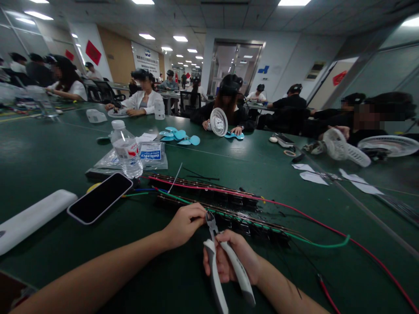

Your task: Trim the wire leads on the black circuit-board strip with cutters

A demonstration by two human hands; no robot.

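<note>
My right hand (234,257) is wrapped round diagonal cutters (212,229) with white and grey handles, which stand apart. The cutters' jaws are at the fingertips of my left hand (186,224). Its fingers are pinched together at the edge of the nearer black strip; what they hold is too small to make out. A green wire (258,223) runs along this nearer strip (273,233), with dark ties round it. Behind it lies a second black strip (237,200) with a red wire (294,209) along it. One pale cable tie (176,178) sticks up from the strips.
Left of the strips lie a phone (100,198) and a long white case (37,218). A water bottle (126,150) stands beside plastic bags (157,159). Farther back are blue fan blades (180,135). Across the green table (262,174) several people handle fan parts.
</note>
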